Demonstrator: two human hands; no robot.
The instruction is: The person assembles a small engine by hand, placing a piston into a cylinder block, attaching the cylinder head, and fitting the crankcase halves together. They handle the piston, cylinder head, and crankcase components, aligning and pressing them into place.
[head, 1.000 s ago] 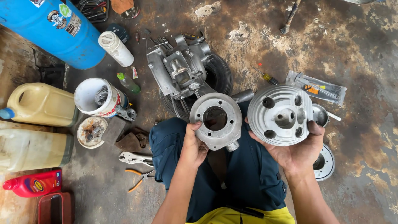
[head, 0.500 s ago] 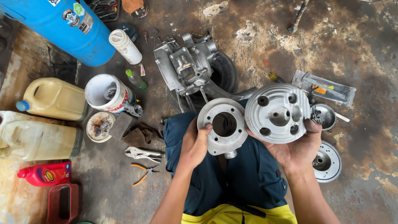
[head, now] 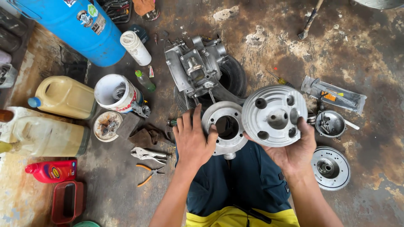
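**Two engine castings in my hands over the workshop floor**

My left hand [head: 192, 141] holds the grey round metal cylinder block with a wide centre bore [head: 226, 127], fingers [head: 189, 122] wrapped over its left edge and thumb on its rim. My right hand [head: 291, 152] grips the silver round finned cylinder head with several holes [head: 273, 114] from below, thumb on its right edge. The two parts sit just beside each other above my dark blue trousers [head: 248, 180]. On the stained concrete floor [head: 378, 63] beyond stands a grey engine crankcase [head: 194, 69]. Left of my knee lie silver locking pliers [head: 148, 154] and orange-handled pliers [head: 149, 173]. A round silver flywheel disc [head: 330, 168] lies to my right.
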